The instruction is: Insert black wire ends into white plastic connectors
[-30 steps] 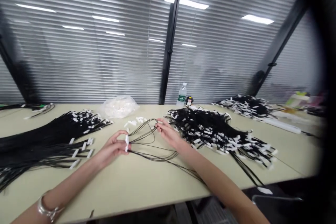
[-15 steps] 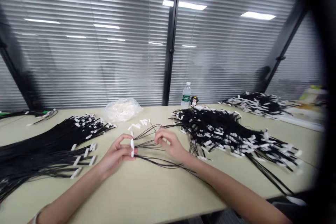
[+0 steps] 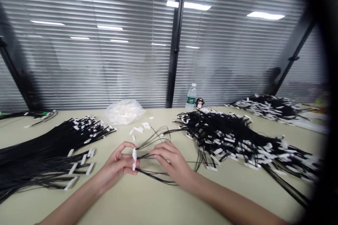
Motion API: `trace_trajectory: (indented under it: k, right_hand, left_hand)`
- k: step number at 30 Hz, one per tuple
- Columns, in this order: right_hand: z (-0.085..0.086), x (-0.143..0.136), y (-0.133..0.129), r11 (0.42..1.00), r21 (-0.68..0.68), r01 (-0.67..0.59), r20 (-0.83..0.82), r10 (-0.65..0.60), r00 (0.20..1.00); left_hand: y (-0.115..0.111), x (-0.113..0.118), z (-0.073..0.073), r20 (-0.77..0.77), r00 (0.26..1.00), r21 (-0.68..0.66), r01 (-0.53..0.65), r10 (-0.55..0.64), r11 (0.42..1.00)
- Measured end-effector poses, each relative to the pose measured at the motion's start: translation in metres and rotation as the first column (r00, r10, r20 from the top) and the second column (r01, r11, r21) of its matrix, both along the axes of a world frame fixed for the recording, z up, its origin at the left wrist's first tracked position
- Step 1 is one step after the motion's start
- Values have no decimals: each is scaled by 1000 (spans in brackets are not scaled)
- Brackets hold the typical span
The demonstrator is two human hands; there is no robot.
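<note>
The right hand (image 3: 171, 160) has drawn in beside the left hand (image 3: 118, 163), which pinches a white tag (image 3: 134, 159); its fingers close on limp, light black cords (image 3: 155, 140), best gripped near the tag.

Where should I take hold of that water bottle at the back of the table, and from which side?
Grip the water bottle around its body at the label, reaching in from the front. It stands upright against the window blinds, so its back is shut off. The penguin figure crowds its right side and a black cord pile lies before it, so coming over that pile seems best.
</note>
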State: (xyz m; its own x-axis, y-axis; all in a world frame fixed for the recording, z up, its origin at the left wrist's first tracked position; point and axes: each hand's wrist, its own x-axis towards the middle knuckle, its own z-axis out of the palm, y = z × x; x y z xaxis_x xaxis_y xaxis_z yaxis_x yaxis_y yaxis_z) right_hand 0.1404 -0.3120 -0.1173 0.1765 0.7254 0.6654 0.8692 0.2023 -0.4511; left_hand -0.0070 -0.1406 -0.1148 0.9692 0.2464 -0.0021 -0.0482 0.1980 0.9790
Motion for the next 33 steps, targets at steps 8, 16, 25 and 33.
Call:
trace_trajectory:
  k: [8,16,25,33]
  right_hand:
    - [13,9,-3,994,-76,-78,24,80,997]
    - [17,6,-11,990,128,-56,88,45,995]
    - [8,21,-2,968,113,223,130,-237,963]
    - [2,18,-12,970,184,-160,600,18,800]
  left_hand:
    - [-2,-1,-4,-15,999,-150,28,-31,988]
    - [-2,-3,-5,22,997,-285,81,-78,955]
    - [-8,-1,-4,-10,996,-205,79,-83,976]
    - [-7,1,-3,-2,1000,-179,-21,20,984]
